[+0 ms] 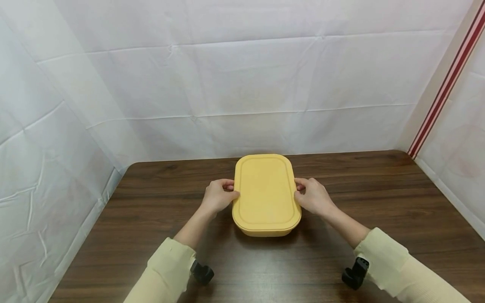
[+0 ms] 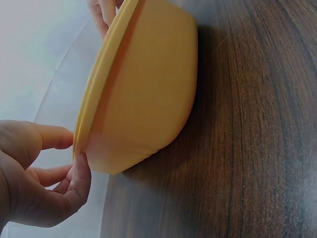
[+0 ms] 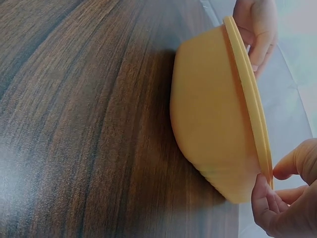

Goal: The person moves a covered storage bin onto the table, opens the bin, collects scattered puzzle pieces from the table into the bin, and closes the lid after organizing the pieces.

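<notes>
A yellow rectangular food container (image 1: pixel 267 233) with rounded corners sits on the table, its matching yellow lid (image 1: pixel 265 189) on top. At its left side my left hand (image 1: pixel 219 195) pinches the rim, thumb on the lid's edge and fingers beneath. My right hand (image 1: pixel 313 196) grips the opposite side the same way. In the left wrist view, the thumb and fingertips (image 2: pixel 81 168) close on the lip. From the right wrist view, the container's sloping wall (image 3: pixel 213 109) shows below the lid's edge, and the lid lies along the whole visible rim.
The dark wood-grain table (image 1: pixel 151 235) has rounded far corners. White sheeting (image 1: pixel 242 84) hangs behind it and along both sides, with a red striped band (image 1: pixel 447 84) at the right. A black wrist camera (image 1: pixel 202 272) is strapped to the left sleeve, another black camera (image 1: pixel 355 273) to the right.
</notes>
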`<action>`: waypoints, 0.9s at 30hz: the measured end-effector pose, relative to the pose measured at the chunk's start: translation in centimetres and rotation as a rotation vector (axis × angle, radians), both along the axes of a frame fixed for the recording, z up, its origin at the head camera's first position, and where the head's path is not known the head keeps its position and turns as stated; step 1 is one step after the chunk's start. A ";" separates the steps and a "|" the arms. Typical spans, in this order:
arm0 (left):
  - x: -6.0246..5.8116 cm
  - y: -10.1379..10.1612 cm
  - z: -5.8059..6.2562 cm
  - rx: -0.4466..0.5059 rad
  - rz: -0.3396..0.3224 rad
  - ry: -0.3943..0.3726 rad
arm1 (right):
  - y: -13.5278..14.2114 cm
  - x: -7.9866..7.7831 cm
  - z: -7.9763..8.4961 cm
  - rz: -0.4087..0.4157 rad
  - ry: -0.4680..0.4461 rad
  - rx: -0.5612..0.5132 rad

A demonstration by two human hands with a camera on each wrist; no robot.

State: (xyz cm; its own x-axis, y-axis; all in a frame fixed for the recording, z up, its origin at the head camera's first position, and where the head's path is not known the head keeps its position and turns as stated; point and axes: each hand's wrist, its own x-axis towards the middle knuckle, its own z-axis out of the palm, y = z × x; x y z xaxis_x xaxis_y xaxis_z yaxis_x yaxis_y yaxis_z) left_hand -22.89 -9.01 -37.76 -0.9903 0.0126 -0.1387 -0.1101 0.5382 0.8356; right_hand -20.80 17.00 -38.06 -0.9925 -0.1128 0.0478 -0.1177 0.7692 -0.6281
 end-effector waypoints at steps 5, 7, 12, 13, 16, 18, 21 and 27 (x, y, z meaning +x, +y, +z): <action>0.1 0.0 -0.1 0.001 -0.002 0.000 | 0.0 0.1 -0.2 0.006 0.024 0.001; 0.0 0.0 -0.1 0.005 -0.004 0.001 | 0.0 0.0 -0.3 0.008 0.040 0.007; 0.1 0.0 -0.1 -0.001 -0.010 0.002 | 0.0 0.0 -0.4 0.016 0.056 0.017; 0.1 0.0 -0.1 -0.004 -0.013 0.004 | 0.0 0.0 -0.4 0.015 0.053 0.017; 0.2 0.0 -0.1 0.001 -0.018 0.010 | 0.0 0.1 -0.4 0.014 0.052 0.021; 0.2 0.0 0.0 0.007 -0.020 0.016 | 0.0 0.1 -0.4 0.016 0.056 0.027; 0.3 -0.1 0.0 0.001 -0.030 0.035 | 0.0 0.1 -0.4 0.017 0.065 0.034; 0.5 -0.2 -0.3 -0.182 -0.090 0.177 | 0.3 0.2 -0.5 0.043 0.081 0.050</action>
State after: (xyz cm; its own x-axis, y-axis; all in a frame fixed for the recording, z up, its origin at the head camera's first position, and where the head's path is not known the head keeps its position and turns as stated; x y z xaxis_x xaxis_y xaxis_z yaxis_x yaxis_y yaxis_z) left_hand -22.42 -9.19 -38.07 -0.9953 0.0926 0.0287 0.0845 0.6827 0.7258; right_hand -20.64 17.31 -38.57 -0.9798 -0.1594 0.1208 -0.2000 0.7923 -0.5765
